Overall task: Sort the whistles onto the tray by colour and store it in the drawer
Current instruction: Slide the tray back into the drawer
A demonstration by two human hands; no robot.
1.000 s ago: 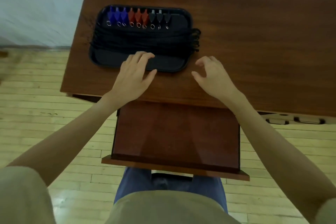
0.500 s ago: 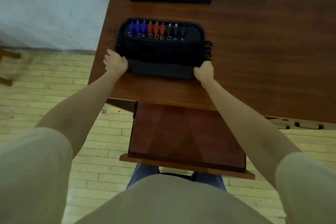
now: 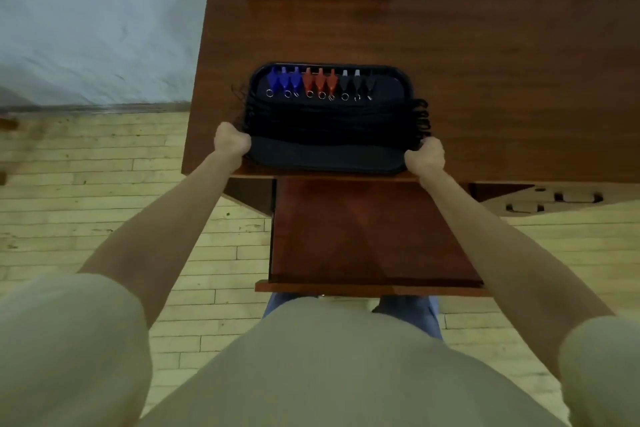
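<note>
Both hands closed tight on the tray [image 3: 325, 159], left hand [image 3: 231, 142] and right hand [image 3: 425, 157] on its near corners, whistles [image 3: 320, 81] colour-sorted, drawer [image 3: 370, 232] open below

A person in a tan shirt and blue pants

The shirt has short, loose sleeves that stop above the elbows, and both arms are bare below them. The left hand [image 3: 231, 144] and right hand [image 3: 425, 159] wear no gloves, rings or watch. The blue pants look like jeans.
</note>
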